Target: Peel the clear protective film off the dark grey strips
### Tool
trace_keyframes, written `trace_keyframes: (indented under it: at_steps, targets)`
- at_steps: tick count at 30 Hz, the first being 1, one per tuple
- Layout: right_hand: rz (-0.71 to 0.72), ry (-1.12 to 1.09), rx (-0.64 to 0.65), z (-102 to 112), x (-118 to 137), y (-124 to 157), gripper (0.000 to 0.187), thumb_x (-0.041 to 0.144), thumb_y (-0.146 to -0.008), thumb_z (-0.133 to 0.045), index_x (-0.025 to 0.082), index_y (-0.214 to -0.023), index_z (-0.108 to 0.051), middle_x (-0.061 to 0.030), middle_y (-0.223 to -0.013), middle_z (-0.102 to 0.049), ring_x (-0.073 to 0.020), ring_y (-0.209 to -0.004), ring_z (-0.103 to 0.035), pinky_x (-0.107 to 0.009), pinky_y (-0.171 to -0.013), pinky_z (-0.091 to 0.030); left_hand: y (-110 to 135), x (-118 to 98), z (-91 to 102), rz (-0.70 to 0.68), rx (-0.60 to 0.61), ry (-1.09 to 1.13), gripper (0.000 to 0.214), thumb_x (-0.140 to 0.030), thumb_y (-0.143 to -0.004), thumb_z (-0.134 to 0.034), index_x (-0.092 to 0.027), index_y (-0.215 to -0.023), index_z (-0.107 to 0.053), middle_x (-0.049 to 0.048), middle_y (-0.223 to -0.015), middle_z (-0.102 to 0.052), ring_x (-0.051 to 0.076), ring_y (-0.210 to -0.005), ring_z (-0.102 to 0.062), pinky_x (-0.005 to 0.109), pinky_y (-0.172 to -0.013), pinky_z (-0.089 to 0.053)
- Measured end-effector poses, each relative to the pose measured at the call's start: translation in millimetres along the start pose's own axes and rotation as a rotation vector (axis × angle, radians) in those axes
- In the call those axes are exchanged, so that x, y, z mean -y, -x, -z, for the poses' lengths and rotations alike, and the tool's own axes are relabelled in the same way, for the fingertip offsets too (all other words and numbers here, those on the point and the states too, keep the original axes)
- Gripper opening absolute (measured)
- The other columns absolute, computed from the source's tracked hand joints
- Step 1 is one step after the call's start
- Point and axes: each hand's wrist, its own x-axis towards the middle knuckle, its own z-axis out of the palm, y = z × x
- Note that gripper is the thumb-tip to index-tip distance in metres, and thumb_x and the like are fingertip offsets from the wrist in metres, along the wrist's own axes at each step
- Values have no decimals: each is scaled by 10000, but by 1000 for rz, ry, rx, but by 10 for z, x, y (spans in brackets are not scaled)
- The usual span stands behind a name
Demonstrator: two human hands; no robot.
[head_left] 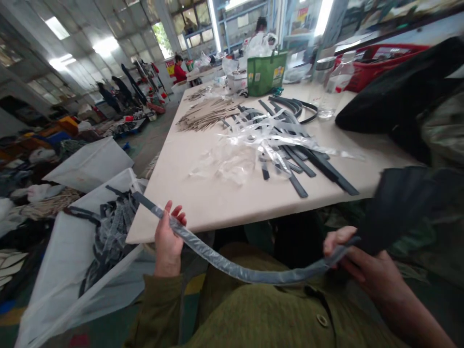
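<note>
With our left hand (168,246) we clasp the plastic-covered strip (232,269) near one end, and with our right hand (371,270) we pinch its other end; between both grips it sags, probably because it is flexible. Beyond them, loose strips (326,167) lie on the table (203,200), seemingly for easy reach.

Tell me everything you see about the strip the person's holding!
The strip is long, narrow and dark grey, with what looks like shiny, wrinkled clear plastic over most of it. The end beyond the left hand looks dull. It sags between that hand and the right hand, both holding it, before a green shirt.
</note>
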Motion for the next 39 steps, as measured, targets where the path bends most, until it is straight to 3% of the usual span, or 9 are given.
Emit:
trace_keyframes:
  at_steps: [4, 9, 12, 15, 18, 21, 26, 33, 39]
  targets:
    - [53, -74, 15, -283, 69, -248, 235, 421, -787, -778, 210, -863, -708, -95, -926, -743, -102, -435, -559, -168, -281, -255, 319, 321, -319, 167, 469, -275, 468, -390, -794, -734, -138, -1178, -646, 92, -835, -739, 145, -595, -657, 205, -505, -468]
    - [82, -103, 16, -399, 194, -526, 273, 388, -787, -764, 177, -960, -752, -43, -872, -744, -12, -352, -326, -233, -446, -522, 598, 779, -663, 364, 935, -496, 443, -419, -835, -687, -121, -1163, -669, 156, -950, -742, 191, -695, -683, 247, -576, -490]
    - [79, -99, 24, -386, 276, -589, 309, 394, -785, -767, 163, -990, -746, -6, -761, -721, -24, -360, -329, -225, -467, -535, 699, 950, -802, 438, 1135, -617, 397, -425, -858, -660, -149, -1142, -695, 143, -958, -741, 201, -746, -680, 260, -630, -502]
    - [87, -84, 56, -352, 325, -582, 278, 401, -775, -770, 153, -893, -724, -71, -1021, -741, -14, -368, -366, -210, -418, -496, 788, 1007, -893, 445, 1254, -728, 403, -473, -872, -625, -174, -1132, -702, 118, -981, -738, 221, -848, -673, 302, -755, -516]
    - [91, -48, 21, -334, 321, -563, 271, 396, -769, -768, 144, -841, -697, -101, -1069, -740, -19, -373, -387, -198, -387, -453, 855, 1004, -954, 472, 1323, -723, 510, -558, -908, -518, -177, -1224, -639, 114, -1050, -723, 235, -918, -667, 349, -840, -507]
    - [86, 27, -71, -367, 288, -562, 257, 389, -775, -750, 144, -839, -704, -71, -948, -758, -28, -376, -397, -198, -394, -445, 907, 998, -1025, 352, 1343, -676, 568, -605, -884, -520, -186, -1261, -595, 115, -1156, -687, 236, -943, -654, 353, -845, -503]
    - [92, 58, -211, -440, 299, -544, 236, 375, -748, -729, 147, -765, -672, -28, -748, -733, -44, -364, -404, -197, -369, -405, 955, 1040, -1099, 146, 1258, -822, 400, -500, -910, -531, -171, -1091, -670, 53, -881, -707, 199, -813, -640, 311, -780, -493]
    - [157, 32, -367, -328, 365, -486, 220, 343, -713, -743, 173, -716, -604, -28, -695, -718, -76, -394, -460, -186, -323, -264, 891, 1117, -767, 122, 1283, -1030, 375, -500, -908, -515, -181, -956, -707, 42, -908, -712, 217, -875, -628, 300, -794, -458]
    - [147, 162, -475, -317, 437, -429, 230, 379, -702, -722, 165, -707, -638, 0, -539, -610, -69, -362, -349, -211, -342, -216, 833, 950, -561, 177, 1227, -1110, 287, -436, -840, -606, -171, -894, -703, 1, -784, -653, 168, -747, -562, 264, -690, -417]
